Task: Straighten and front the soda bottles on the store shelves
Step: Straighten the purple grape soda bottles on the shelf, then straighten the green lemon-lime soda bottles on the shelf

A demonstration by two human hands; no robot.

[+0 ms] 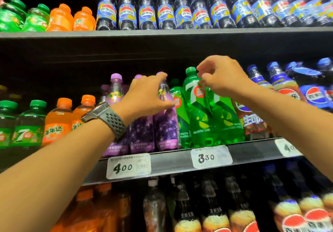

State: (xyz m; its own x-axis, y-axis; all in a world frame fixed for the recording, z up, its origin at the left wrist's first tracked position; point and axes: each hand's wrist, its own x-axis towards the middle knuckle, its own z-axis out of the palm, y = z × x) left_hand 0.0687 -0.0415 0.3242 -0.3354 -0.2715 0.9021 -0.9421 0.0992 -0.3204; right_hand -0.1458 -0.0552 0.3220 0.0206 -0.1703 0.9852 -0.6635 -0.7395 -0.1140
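On the middle shelf (252,152) stand purple grape soda bottles and green 7-Up bottles. My left hand (147,96) grips the front right purple bottle (166,129) around its neck and shoulder, thumb on its right side. My right hand (221,76) hovers over a green bottle (198,109) with fingers curled at its neck, just right of the green cap (190,70); whether it pinches the bottle is unclear. A second green bottle (227,121) stands to the right, its top hidden by that hand.
Blue-label cola bottles (284,89) fill the right of the middle shelf and the top shelf (162,13). Small orange (59,121) and green bottles (27,127) stand at the left. Price tags (128,166) sit on the shelf rail. Dark bottles fill the bottom shelf (212,208).
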